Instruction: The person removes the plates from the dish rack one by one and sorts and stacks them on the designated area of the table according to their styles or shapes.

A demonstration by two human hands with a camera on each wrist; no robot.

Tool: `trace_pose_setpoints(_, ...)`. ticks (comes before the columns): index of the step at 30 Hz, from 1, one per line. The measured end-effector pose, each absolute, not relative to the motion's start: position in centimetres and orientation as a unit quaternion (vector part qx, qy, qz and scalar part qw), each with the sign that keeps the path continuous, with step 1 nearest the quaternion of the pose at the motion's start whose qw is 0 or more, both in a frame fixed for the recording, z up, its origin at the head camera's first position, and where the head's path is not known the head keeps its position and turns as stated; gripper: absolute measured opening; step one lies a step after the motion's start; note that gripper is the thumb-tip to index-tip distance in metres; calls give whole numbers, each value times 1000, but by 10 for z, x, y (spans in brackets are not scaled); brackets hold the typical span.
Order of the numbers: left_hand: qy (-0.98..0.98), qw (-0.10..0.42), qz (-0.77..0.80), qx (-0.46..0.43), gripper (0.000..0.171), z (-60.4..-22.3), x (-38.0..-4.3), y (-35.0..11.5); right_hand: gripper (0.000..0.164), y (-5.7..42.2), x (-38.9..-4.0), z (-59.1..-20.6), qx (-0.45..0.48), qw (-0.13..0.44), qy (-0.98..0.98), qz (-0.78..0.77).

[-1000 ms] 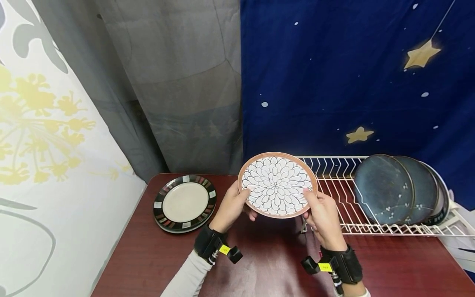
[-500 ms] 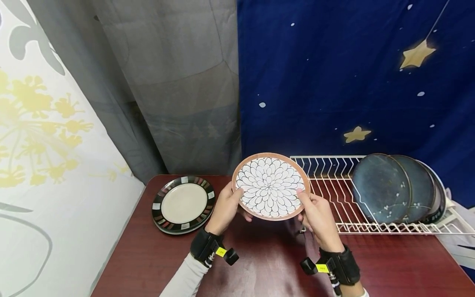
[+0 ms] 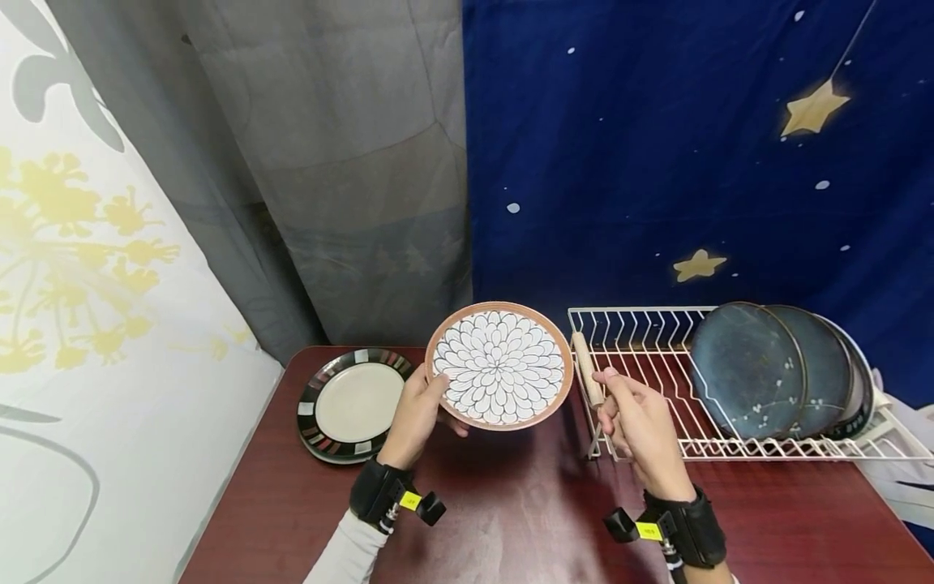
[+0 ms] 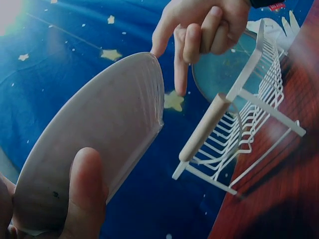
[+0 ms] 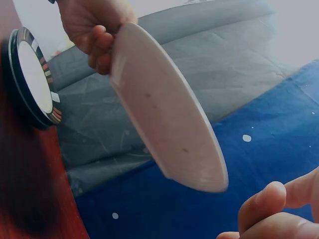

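My left hand point(image 3: 416, 414) grips the left rim of a round plate point(image 3: 499, 367), thumb on top and fingers beneath. The plate has a white petal pattern and a brown rim, and hangs tilted above the table. Its pale underside shows in the right wrist view. My right hand point(image 3: 645, 426) is apart from the plate on its right, loosely curled and holding nothing. In the head view its fingertips overlap the wooden handle point(image 3: 586, 369) of the white wire dish rack point(image 3: 660, 369). The left wrist view shows a gap between that hand and the handle point(image 4: 204, 128).
Stacked plates point(image 3: 362, 401) with dark patterned rims lie on the reddish table point(image 3: 255, 519) at the left. Several plates, the front one blue point(image 3: 746, 373), stand upright in the rack's right part. Grey and blue curtains point(image 3: 620, 162) hang behind.
My left hand has carried the plate leftward. My right hand has let go of the plate's right rim and moved slightly right, which uncovers the rack's wooden handle.
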State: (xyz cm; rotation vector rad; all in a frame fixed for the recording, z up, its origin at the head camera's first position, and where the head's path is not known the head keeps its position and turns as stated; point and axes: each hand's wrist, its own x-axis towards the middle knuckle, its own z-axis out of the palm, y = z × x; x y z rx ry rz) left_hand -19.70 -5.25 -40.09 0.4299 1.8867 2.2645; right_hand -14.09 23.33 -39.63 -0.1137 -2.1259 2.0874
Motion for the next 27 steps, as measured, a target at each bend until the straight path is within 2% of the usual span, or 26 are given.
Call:
trace_pose_setpoints(16, 628, 31, 772, 95, 36, -432, -203, -98, 42, 248, -134, -399, -33, 106, -702, 704)
trace_pose_setpoints(27, 638, -6, 766, 76, 38, -449, -205, -122, 41, 268, -125, -404, -55, 124, -699, 702)
